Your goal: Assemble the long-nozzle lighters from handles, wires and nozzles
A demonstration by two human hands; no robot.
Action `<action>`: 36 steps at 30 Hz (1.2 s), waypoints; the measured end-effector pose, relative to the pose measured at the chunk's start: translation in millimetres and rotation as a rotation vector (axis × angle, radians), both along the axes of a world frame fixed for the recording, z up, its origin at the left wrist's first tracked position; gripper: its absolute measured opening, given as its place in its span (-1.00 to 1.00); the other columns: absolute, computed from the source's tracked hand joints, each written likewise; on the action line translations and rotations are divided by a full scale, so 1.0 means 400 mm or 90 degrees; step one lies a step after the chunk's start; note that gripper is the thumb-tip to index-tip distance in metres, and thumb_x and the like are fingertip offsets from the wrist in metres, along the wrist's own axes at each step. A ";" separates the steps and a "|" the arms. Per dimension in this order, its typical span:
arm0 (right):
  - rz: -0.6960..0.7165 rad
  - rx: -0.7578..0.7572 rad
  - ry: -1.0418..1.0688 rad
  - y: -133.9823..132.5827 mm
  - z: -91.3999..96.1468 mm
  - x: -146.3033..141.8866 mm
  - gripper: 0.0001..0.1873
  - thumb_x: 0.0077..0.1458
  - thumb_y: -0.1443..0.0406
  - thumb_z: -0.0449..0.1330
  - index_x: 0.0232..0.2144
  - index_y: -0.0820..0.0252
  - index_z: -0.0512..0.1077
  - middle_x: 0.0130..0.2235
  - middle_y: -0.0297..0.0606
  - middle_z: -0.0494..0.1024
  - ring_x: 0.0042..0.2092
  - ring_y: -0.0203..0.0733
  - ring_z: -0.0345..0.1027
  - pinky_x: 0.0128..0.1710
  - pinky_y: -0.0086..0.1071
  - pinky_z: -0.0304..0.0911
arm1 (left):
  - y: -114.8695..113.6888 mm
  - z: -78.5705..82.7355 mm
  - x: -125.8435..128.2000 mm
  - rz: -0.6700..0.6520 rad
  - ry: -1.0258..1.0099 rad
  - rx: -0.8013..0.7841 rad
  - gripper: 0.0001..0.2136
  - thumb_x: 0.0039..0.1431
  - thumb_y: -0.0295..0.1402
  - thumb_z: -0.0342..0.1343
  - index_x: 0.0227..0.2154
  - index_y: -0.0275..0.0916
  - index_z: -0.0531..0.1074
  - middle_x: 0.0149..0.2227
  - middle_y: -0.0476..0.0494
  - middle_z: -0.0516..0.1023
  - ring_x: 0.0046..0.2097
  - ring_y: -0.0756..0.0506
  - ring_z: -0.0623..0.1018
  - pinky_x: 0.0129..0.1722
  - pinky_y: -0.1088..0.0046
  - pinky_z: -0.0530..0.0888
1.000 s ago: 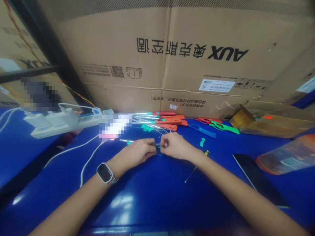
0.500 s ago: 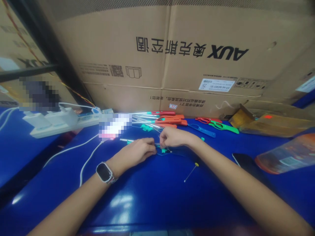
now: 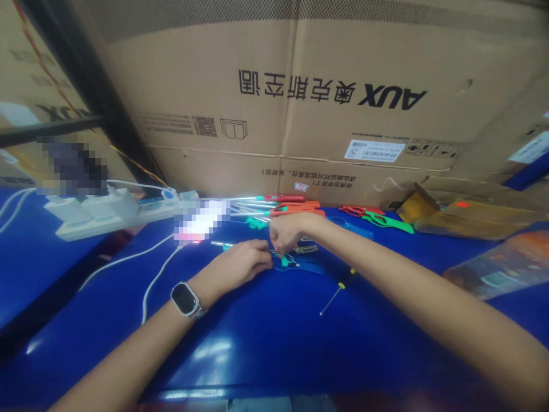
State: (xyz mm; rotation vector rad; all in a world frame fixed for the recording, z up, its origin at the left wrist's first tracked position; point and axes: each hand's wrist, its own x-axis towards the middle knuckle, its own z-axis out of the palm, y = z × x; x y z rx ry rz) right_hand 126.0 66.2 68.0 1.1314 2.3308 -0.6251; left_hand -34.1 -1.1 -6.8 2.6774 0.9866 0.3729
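Note:
My left hand, closed, holds a long-nosed lighter by its front part. The lighter's metal tube sticks out to the left of the fingers, and its opened blue handle shell lies to their right. A green part and thin wires show inside the shell. My right hand is in a pinch just above the shell, fingertips down at the inner parts; what they hold is hidden. A small clear piece shows beneath the right wrist, along the shell's upper edge.
Orange lighters are piled behind my hands, beside small green parts. Blue and green handle shells lie right of them. A yellow-handled screwdriver is nearer me. A white power strip with cables stands left, a plastic bag right.
My right hand has shifted slightly left, its forearm swinging over the dark phone. More of the blue shell and the clear piece now show. My left hand keeps its grip.

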 end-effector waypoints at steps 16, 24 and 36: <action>-0.015 0.067 0.115 -0.064 -0.024 0.052 -0.85 -0.08 0.43 0.21 -0.38 0.27 0.55 -0.44 -0.29 0.56 -0.46 -0.30 0.35 -0.51 -0.47 0.12 | -0.001 -0.009 0.003 -0.009 -0.037 -0.016 -0.79 0.37 -0.37 -0.01 -0.29 -0.21 0.53 -0.19 -0.10 0.49 -0.22 -0.05 0.53 -0.22 0.47 0.41; 0.025 0.138 -0.012 -0.074 0.000 -0.010 -0.82 -0.09 0.44 0.20 -0.39 0.31 0.58 -0.51 -0.22 0.52 -0.52 -0.23 0.33 -0.51 -0.37 0.22 | -0.002 -0.013 -0.001 -0.001 -0.056 -0.023 -0.80 0.36 -0.37 -0.01 -0.28 -0.21 0.53 -0.14 -0.12 0.50 -0.16 -0.07 0.54 -0.18 0.45 0.43; -0.073 0.213 0.109 -0.116 -0.057 0.052 -0.80 -0.03 0.39 0.22 -0.27 0.20 0.53 -0.26 -0.14 0.60 -0.29 -0.12 0.47 -0.46 -0.42 0.15 | -0.006 -0.009 0.003 0.015 -0.049 -0.001 -0.82 0.32 -0.42 0.03 -0.33 -0.22 0.53 -0.21 -0.11 0.50 -0.24 -0.05 0.53 -0.25 0.47 0.41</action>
